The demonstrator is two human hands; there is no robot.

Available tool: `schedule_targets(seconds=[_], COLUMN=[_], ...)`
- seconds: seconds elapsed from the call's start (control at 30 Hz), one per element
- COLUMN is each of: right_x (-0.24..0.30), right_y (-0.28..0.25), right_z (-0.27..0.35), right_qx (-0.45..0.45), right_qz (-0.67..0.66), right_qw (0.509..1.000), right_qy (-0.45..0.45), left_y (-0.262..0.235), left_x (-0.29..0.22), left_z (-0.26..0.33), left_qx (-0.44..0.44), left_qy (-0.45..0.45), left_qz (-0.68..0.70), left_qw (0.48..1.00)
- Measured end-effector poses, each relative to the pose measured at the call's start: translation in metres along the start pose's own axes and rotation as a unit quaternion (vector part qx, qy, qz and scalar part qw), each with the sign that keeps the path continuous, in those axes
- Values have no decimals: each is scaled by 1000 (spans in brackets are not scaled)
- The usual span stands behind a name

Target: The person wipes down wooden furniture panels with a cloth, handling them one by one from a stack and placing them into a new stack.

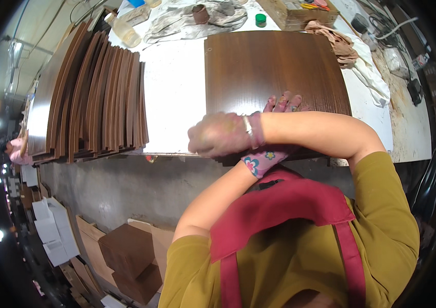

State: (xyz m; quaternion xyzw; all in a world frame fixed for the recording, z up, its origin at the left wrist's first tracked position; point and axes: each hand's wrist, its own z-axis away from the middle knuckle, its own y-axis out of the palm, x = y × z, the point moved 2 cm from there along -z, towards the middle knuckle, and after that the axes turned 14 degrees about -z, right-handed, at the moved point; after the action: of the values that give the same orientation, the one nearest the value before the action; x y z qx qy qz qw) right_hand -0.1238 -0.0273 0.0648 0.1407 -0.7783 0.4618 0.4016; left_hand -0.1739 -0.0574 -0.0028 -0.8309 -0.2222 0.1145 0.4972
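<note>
Left hand lies open, fingers extended, on the dark-brown wooden panel beneath it, apparently steadying it, while right hand crosses over, too blurred to read its grip, upright brown panels well to its left, presumably leaving elbow room.

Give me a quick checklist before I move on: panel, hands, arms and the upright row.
1. Brown panel lying flat on the table: ok.
2. Both hands gloved: ok, left hand and right hand.
3. Left hand on the panel: ok, fingers spread, partly hidden by the right forearm.
4. Right hand gripping the panel's edge: cannot tell, it is blurred.
5. Arms uncrossed: not ok, the right forearm lies across the left.
6. Upright panels apart from the flat one: ok, white surface shows between.
</note>
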Motion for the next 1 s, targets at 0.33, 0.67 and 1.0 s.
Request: schedule_targets(seconds=[0.33,0.67,1.0], right_x=[-49,-102,-114], right_y=[-41,-102,-86], right_z=[-10,-6,-13], right_qx=[-14,-57,-62], right_qz=[132,227,147], right_qw=[990,970,986], right_qy=[-47,66,-57], left_y=[-18,-11,-24], left_x=[2,4,65], left_z=[-6,-10,-12], left_qx=[153,95,180], left_qy=[-89,-18,-31], left_qz=[140,98,58], left_qw=[974,991,981])
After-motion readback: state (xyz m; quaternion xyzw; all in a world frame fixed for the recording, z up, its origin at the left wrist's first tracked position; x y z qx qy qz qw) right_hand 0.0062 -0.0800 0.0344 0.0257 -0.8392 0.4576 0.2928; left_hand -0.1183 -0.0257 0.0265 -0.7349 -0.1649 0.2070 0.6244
